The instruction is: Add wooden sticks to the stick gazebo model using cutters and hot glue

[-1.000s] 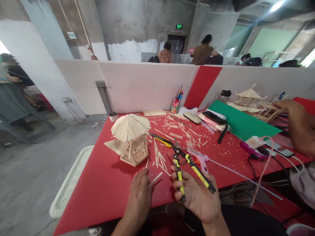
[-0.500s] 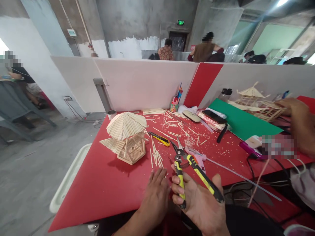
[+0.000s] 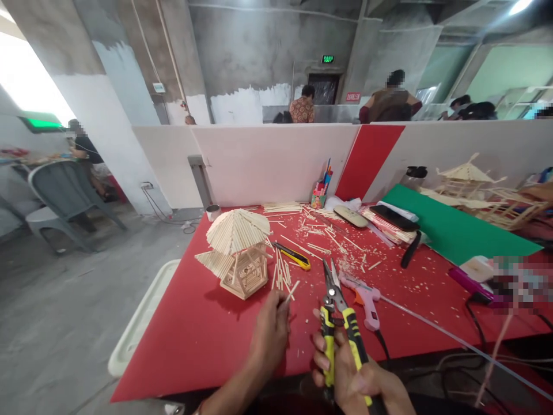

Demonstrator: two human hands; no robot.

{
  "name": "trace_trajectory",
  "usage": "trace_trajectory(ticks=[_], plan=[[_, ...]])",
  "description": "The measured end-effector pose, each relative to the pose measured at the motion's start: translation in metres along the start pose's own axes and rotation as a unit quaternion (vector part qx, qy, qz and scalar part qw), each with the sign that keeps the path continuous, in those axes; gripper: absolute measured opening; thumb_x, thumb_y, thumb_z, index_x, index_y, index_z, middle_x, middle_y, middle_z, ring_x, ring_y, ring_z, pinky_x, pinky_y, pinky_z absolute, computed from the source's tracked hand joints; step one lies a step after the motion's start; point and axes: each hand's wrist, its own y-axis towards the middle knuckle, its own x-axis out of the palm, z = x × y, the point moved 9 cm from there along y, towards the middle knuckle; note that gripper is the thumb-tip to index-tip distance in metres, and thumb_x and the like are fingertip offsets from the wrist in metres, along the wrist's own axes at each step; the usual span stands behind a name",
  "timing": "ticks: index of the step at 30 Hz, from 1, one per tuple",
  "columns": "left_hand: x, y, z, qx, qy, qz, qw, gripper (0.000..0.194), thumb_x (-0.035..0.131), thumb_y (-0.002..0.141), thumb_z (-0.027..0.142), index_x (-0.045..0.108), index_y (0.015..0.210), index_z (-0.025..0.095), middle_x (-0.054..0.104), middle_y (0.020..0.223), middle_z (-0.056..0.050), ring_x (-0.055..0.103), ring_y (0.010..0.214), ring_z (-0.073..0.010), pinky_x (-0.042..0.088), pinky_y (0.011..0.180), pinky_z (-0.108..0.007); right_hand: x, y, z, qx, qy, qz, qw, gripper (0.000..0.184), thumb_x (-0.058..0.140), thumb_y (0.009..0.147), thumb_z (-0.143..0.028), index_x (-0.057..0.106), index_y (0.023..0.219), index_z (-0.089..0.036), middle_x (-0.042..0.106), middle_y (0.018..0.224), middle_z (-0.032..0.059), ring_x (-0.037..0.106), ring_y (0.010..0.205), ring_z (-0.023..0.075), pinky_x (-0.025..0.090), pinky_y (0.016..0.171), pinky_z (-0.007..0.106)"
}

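Observation:
Between the fingertips of my left hand point(image 3: 271, 323) is a short thin wooden stick point(image 3: 294, 290), tilted up to the right. My right hand point(image 3: 358, 372) is wrapped round the yellow-and-black handles of a pair of pliers point(image 3: 332, 293), whose jaws point away from me and stand slightly apart. A small pavilion model point(image 3: 244, 276) made of wooden sticks, with a cone-like roof, stands to the left of my hands. Loose sticks point(image 3: 281, 271) lie just beyond my left hand. A yellow utility knife point(image 3: 294, 255) rests behind them.
A pink glue gun point(image 3: 367, 300) lies right of the pliers, a long clear rod behind it. Scraps cover the red tabletop point(image 3: 181, 351). At the back are a pen cup point(image 3: 318, 199), a glasses case point(image 3: 349, 217) and a green board point(image 3: 453, 230). A white partition point(image 3: 276, 164) borders the table.
My left hand has gone from lying flat on the table to pinching a stick. The pliers have turned more upright and their handles have come closer together. The view has shifted.

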Motion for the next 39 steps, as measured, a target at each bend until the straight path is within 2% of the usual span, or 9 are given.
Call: trace_trajectory(ticks=[4,8,13,16,19,22,31,35,39], plan=[[-0.015,-0.018,-0.008,-0.113,-0.218,-0.017,0.969,0.026,0.053,0.082,0.046,0.047,0.083,0.020,0.054,0.061,0.005,0.036,0.033,-0.0039,0.026,0.035,-0.018,0.007,0.014,0.028,0.058,-0.075,0.010,0.995,0.039,0.063,0.043,-0.027,0.063,0.081,-0.023,0.062,0.074,0.0031,0.059,0.075,0.0222,0.045,0.067,0.034],[-0.035,-0.023,-0.009,-0.150,-0.300,-0.010,0.942,0.029,0.063,0.076,0.042,0.050,0.086,0.018,0.061,0.063,0.003,0.042,0.037,-0.0038,0.029,0.037,-0.017,0.024,0.011,0.038,0.067,-0.128,0.083,0.986,0.042,0.059,0.046,-0.019,0.064,0.088,-0.019,0.063,0.076,0.0016,0.057,0.074,0.0176,0.042,0.065,0.027],[-0.041,-0.025,-0.014,-0.192,-0.355,-0.013,0.915,0.030,0.070,0.072,0.038,0.052,0.084,0.017,0.064,0.067,0.000,0.050,0.044,-0.0060,0.033,0.040,-0.017,0.052,0.007,0.032,0.082,-0.145,0.104,0.981,0.038,0.058,0.046,-0.019,0.060,0.085,-0.019,0.059,0.074,-0.0015,0.052,0.066,0.0128,0.038,0.061,0.023],[-0.039,-0.022,-0.023,-0.199,-0.354,-0.005,0.914,0.030,0.072,0.069,0.038,0.053,0.079,0.017,0.062,0.065,0.001,0.048,0.045,-0.0058,0.034,0.039,-0.017,0.054,0.004,0.024,0.076,-0.166,0.114,0.977,0.042,0.058,0.046,-0.019,0.059,0.088,-0.020,0.058,0.077,-0.0010,0.053,0.073,0.0154,0.038,0.061,0.024],[-0.036,-0.016,-0.037,-0.199,-0.278,0.004,0.940,0.033,0.072,0.066,0.043,0.053,0.075,0.017,0.057,0.055,0.004,0.042,0.038,-0.0051,0.031,0.035,-0.017,0.046,0.001,0.015,0.053,-0.186,0.141,0.971,0.052,0.057,0.050,-0.021,0.058,0.102,-0.020,0.059,0.086,0.0003,0.054,0.083,0.0175,0.040,0.067,0.025],[-0.031,-0.007,-0.045,-0.195,-0.208,0.010,0.958,0.033,0.069,0.066,0.044,0.055,0.077,0.016,0.045,0.040,0.009,0.033,0.031,-0.0042,0.024,0.032,-0.016,0.043,0.002,0.010,0.032,-0.214,0.131,0.967,0.062,0.056,0.052,-0.022,0.053,0.114,-0.020,0.058,0.082,-0.0017,0.052,0.075,0.0154,0.040,0.066,0.026],[-0.020,-0.007,-0.028,-0.204,-0.296,-0.010,0.933,0.034,0.070,0.066,0.044,0.051,0.075,0.017,0.058,0.054,0.004,0.045,0.037,-0.0041,0.030,0.035,-0.014,0.027,0.001,0.007,0.033,-0.220,0.163,0.961,0.074,0.056,0.052,-0.024,0.046,0.125,-0.019,0.059,0.086,-0.0005,0.054,0.077,0.0168,0.040,0.068,0.026],[-0.032,-0.021,-0.020,-0.206,-0.279,-0.024,0.938,0.038,0.062,0.073,0.053,0.046,0.072,0.019,0.057,0.048,0.004,0.035,0.025,-0.0033,0.017,0.027,-0.015,0.027,0.005,0.013,0.036,-0.219,0.148,0.964,0.076,0.056,0.052,-0.024,0.043,0.127,-0.017,0.058,0.078,-0.0026,0.052,0.067,0.0145,0.040,0.064,0.027],[-0.063,-0.027,-0.009,-0.194,-0.290,0.027,0.937,0.037,0.063,0.074,0.051,0.047,0.072,0.018,0.058,0.051,0.004,0.029,0.026,0.0000,0.013,0.028,-0.013,0.030,0.012,0.015,0.014,-0.200,0.136,0.970,0.073,0.056,0.051,-0.023,0.047,0.123,-0.016,0.060,0.083,-0.0008,0.054,0.075,0.0161,0.041,0.069,0.027]])
